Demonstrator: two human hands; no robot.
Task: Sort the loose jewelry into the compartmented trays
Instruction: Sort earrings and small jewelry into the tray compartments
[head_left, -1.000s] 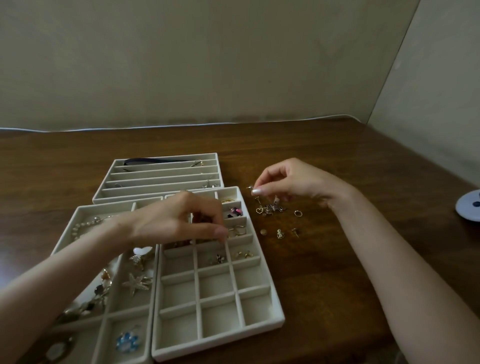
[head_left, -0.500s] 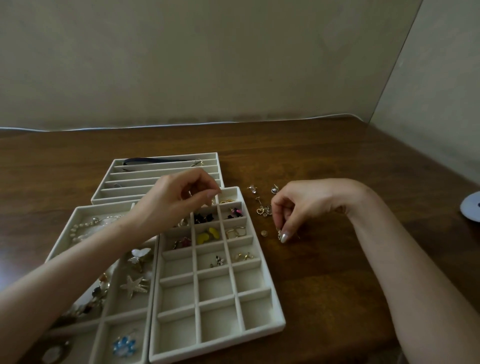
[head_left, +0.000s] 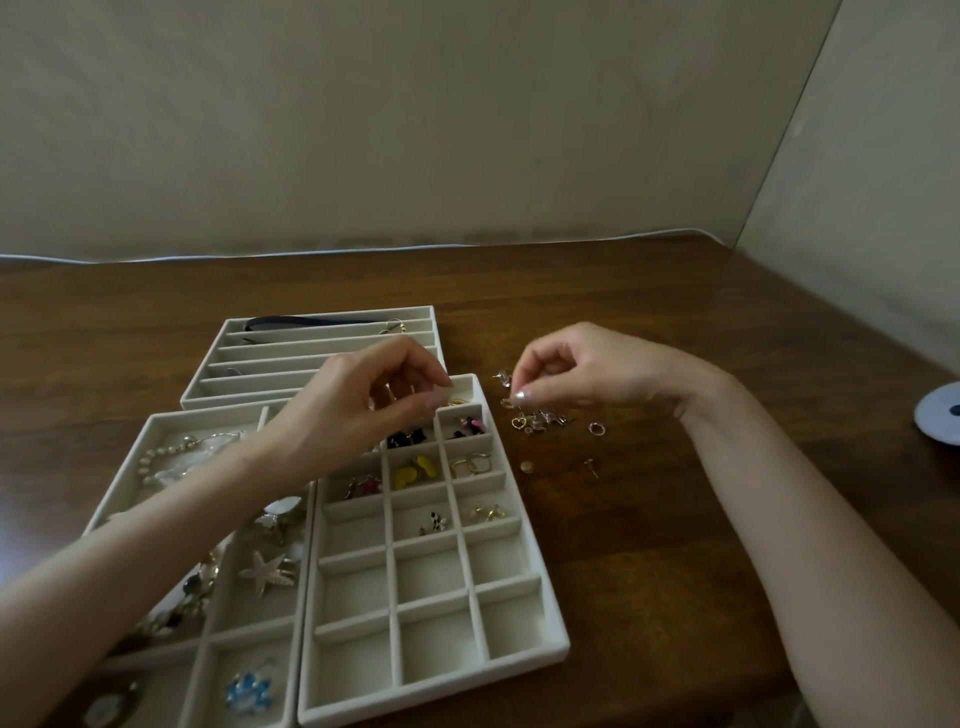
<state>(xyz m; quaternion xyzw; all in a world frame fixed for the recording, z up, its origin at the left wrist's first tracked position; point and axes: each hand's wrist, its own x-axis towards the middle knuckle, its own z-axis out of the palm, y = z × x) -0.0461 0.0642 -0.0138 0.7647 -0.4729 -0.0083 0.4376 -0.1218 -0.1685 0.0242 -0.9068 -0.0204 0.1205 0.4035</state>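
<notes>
Task pieces: the loose jewelry (head_left: 540, 418) lies in a small cluster on the table, just right of the grid tray's back corner; a heart charm (head_left: 518, 422) sits at its left edge and a ring (head_left: 596, 428) at its right.
Front row: 1.0 s ago 3 small pieces lay nearer the person; now only 2 show, a disc (head_left: 527, 466) and a stud (head_left: 590, 464), with a gap between them.
Right hand: the right hand (head_left: 576, 371) had its fingertips down at that front row 0.5 s ago; now it is raised over the cluster, its grip pinched thumb to forefinger on a tiny piece (head_left: 507, 402), too small to name.
Left hand: the left hand (head_left: 358, 410) has barely shifted and hangs over the grid tray's back compartments; its grip is curled, thumb tip near forefinger, and whether it holds anything cannot be told.
Grid tray: the grid tray (head_left: 431, 691) has 3 columns; the back rows hold small pieces, among them yellow pieces (head_left: 415, 470).
Wide tray: the wide tray (head_left: 156, 423) touches its left side and holds a starfish brooch (head_left: 267, 571) and a blue flower (head_left: 248, 693).
Slotted tray: the slotted tray (head_left: 208, 387) lies behind both.
Surface: a dark wooden table (head_left: 649, 571).
Room: a plain beige wall (head_left: 415, 130) behind; a white round object (head_left: 940, 413) at the right edge.
</notes>
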